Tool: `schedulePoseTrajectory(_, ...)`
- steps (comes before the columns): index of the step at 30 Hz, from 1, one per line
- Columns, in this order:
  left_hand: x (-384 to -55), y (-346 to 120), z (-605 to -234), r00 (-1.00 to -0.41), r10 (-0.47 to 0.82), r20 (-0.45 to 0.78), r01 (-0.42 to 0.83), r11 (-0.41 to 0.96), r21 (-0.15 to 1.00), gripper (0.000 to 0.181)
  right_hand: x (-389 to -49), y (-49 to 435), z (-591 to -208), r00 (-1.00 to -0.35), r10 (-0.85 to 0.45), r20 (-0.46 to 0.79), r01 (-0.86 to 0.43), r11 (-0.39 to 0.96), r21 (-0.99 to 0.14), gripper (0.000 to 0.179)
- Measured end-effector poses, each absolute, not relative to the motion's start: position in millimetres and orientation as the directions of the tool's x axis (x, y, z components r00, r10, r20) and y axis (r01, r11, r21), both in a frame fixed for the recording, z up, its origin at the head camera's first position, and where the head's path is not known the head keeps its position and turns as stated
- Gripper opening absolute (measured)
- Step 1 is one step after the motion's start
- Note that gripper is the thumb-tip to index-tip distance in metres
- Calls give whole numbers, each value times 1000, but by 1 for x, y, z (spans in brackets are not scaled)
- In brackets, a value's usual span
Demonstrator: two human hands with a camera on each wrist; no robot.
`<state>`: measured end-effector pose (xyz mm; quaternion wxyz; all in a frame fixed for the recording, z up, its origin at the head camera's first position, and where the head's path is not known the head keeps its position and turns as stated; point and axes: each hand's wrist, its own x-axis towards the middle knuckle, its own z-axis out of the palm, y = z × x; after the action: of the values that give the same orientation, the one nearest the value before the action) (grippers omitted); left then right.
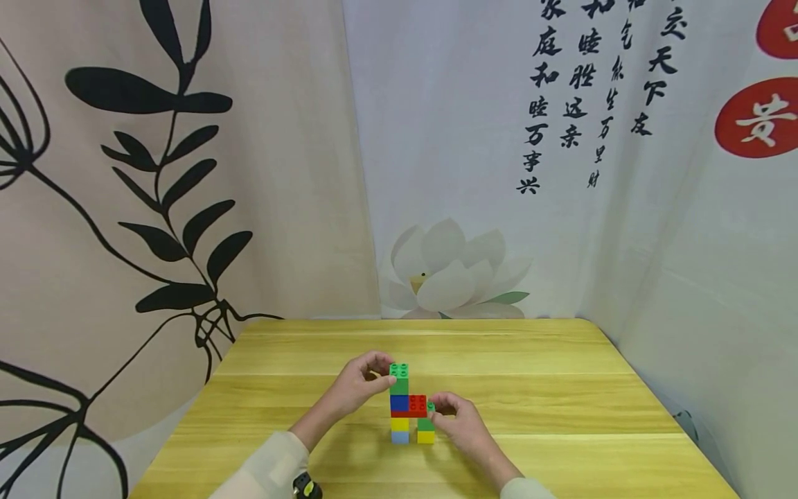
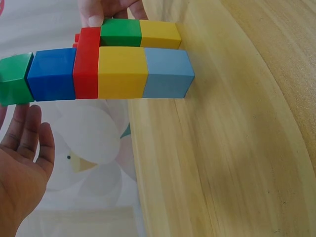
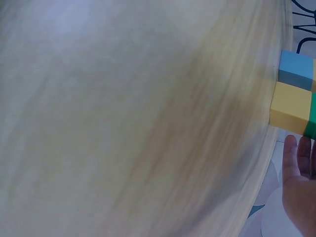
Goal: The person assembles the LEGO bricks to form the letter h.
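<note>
A structure of toy building bricks stands upright on the table. Its taller column has a green brick [image 1: 399,380] on top, then a blue brick [image 1: 400,403], a flat red brick [image 1: 418,404], a yellow brick [image 2: 122,72] and a light blue brick [image 2: 169,73] at the bottom. The red brick bridges to a shorter column, a lower green brick [image 2: 121,32] over another yellow brick [image 3: 291,107]. My left hand [image 1: 358,381] pinches the top green brick from the left. At the lower green brick, my right hand [image 1: 460,421] grips with thumb and finger by the red brick's end.
The wooden table [image 1: 530,374] extends around the structure. Behind it hangs a pale curtain [image 1: 299,173] printed with dark plants, a lotus and writing. A black object [image 1: 307,486] sits by the left sleeve.
</note>
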<state>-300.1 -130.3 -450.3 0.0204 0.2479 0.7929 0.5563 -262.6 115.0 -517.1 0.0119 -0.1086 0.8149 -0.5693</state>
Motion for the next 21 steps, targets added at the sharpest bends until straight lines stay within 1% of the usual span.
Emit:
schedulePoseTrajectory(8, -298, -124, -450, -881, 400, 252, 375, 265, 888, 21, -262, 116, -517, -976, -190, 103, -158, 305, -939, 27)
schedulePoseTrajectory(16, -276, -119, -422, -877, 399, 268, 389, 264, 883, 17, -263, 116, -518, -978, -183, 105, -157, 303, -940, 25)
schedulePoseTrajectory(21, -274, -118, -421, -880, 391, 269, 384, 252, 888, 17, -264, 116, -519, -976, -185, 111, -166, 308, -937, 24)
